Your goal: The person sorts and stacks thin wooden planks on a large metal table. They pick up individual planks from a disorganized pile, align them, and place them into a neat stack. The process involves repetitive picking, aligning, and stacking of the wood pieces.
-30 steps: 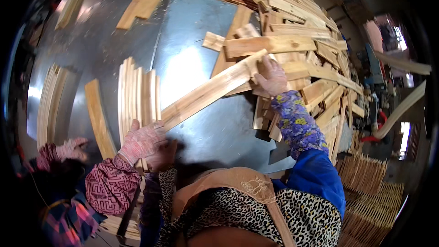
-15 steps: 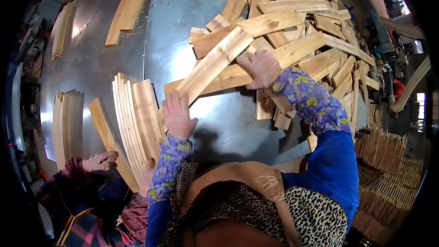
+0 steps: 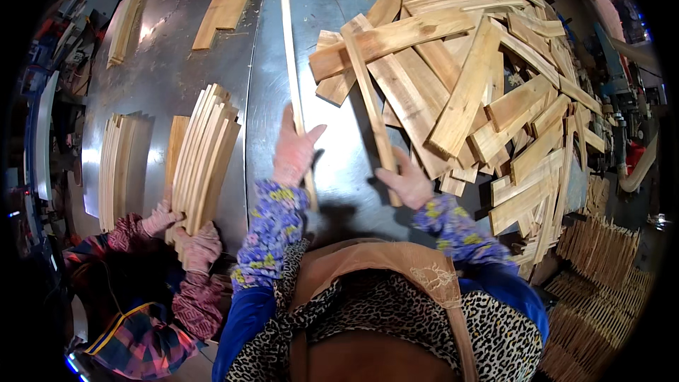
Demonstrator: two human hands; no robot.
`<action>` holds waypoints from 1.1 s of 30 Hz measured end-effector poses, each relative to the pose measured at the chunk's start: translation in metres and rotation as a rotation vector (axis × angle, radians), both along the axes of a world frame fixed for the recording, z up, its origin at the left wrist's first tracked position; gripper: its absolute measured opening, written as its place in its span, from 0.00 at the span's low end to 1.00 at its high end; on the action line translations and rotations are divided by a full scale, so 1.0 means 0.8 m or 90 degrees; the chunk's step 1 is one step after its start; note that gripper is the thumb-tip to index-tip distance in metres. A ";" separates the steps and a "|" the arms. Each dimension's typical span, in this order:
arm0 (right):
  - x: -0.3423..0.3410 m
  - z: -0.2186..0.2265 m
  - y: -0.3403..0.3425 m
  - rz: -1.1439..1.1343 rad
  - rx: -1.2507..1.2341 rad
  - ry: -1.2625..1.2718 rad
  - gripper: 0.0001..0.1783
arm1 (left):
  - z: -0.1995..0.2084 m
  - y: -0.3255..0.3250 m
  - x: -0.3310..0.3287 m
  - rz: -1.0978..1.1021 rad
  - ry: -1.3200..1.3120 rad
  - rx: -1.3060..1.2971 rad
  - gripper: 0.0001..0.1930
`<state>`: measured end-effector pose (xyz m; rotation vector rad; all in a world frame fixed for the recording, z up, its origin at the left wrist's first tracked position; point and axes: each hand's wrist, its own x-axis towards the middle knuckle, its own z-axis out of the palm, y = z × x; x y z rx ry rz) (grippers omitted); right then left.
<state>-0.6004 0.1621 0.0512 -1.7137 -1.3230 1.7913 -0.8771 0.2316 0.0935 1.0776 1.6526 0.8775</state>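
Note:
My left hand (image 3: 294,154) is closed around a narrow wooden board (image 3: 291,49), which stands on its edge on the metal table and points away from me. To its right, my right hand (image 3: 409,182) grips the near end of a second wooden board (image 3: 369,102), also tipped on edge. The far end of that board rests beside the loose pile. Bare tabletop (image 3: 329,145) shows between the two boards. Both forearms wear flowered purple sleeves.
A heap of loose boards (image 3: 463,92) covers the right side. At left, a co-worker's hands (image 3: 198,244) hold a stack of boards (image 3: 205,145). More stacks (image 3: 117,170) stand beyond it. Slatted bundles (image 3: 594,304) lie at lower right.
My hands now each hold a board turned on edge, where two boards lay flat and crossed before. The co-worker now has both hands on the nearby stack.

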 end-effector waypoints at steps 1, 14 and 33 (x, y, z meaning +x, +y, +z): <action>-0.040 0.037 0.016 0.021 -0.014 -0.032 0.47 | -0.008 -0.020 0.018 0.004 -0.001 -0.027 0.40; 0.009 0.014 0.426 0.565 0.491 -0.773 0.60 | -0.170 -0.067 0.027 0.162 -0.106 0.000 0.28; -0.094 -0.090 0.041 0.160 0.419 -0.601 0.56 | -0.165 -0.137 -0.007 0.348 -1.048 -0.111 0.37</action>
